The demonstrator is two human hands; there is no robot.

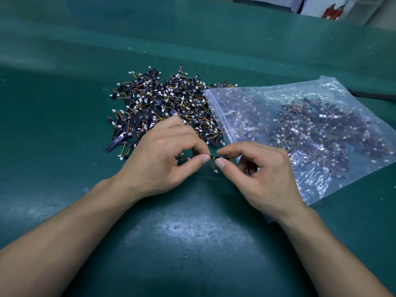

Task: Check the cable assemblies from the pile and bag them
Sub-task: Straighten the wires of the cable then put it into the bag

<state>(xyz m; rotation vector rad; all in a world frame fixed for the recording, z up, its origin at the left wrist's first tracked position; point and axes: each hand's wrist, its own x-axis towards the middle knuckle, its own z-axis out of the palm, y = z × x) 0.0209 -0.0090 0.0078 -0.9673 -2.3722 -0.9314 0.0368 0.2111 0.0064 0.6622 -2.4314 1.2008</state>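
A pile of cable assemblies (158, 103), small black strips with orange-yellow wires and white plugs, lies on the green table mat (192, 243). To its right lies a clear zip bag (310, 129) holding many more of them, its mouth facing the pile. Just in front of the pile, my left hand (165, 155) and my right hand (259, 172) pinch one cable assembly (215, 157) between thumb and forefinger at either end. Its wire and white plug hang below. Another assembly (183, 159) lies under my left hand's fingers.
A black cable (372, 95) runs along the mat behind the bag at the right edge. Beyond the mat's far edge stand white furniture and red extinguishers (334, 11).
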